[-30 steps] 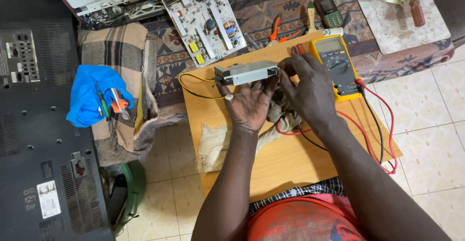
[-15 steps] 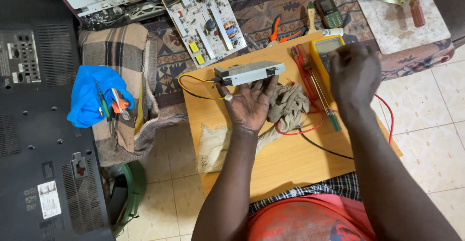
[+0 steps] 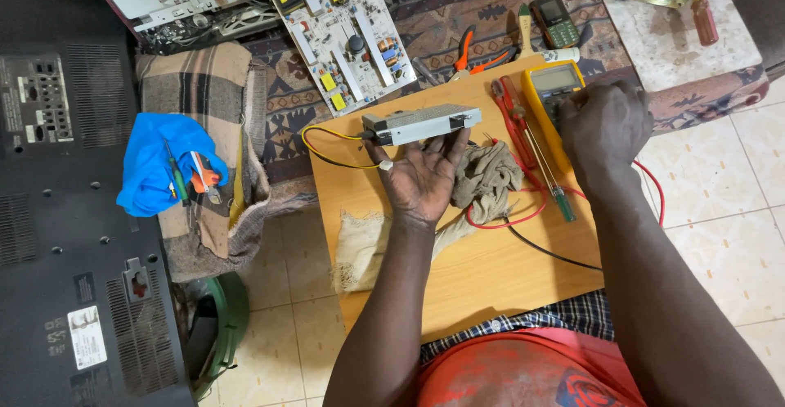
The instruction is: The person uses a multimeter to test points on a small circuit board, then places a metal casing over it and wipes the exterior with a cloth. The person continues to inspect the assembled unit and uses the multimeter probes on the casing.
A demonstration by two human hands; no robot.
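Metal power-supply box (image 3: 421,124), a long grey slab with a perforated side, lies with its long axis running left to right and slightly uphill toward the right, at the far edge of the wooden tabletop (image 3: 482,276). The left hand (image 3: 419,179) sits palm-up just on the near side of it, fingers spread and their tips touching the box's underside and near edge, so the grip is released and propping rather than clenched around it. Yellow wires (image 3: 320,147) loop out of the box's left end. The right hand (image 3: 603,127) is off to the right, well apart from the box, resting fingers-down on the yellow multimeter (image 3: 549,94); whether it pinches the dial or only covers it cannot be told. The left hand is plainly the nearer one to the box.

Between the two hands lie a crumpled tan rag (image 3: 489,179), a red-handled tool (image 3: 513,112), a green-handled screwdriver (image 3: 556,190), and red and black test leads (image 3: 523,219). Beyond the tabletop, a white circuit board (image 3: 343,31) with yellow and black parts rests on patterned cloth beside orange pliers (image 3: 470,51). On the left, a black television back (image 3: 57,211) carries a small white rectangular label low down and a grey panel of ports higher up; a blue cloth (image 3: 151,170) holding small tools lies beside it.
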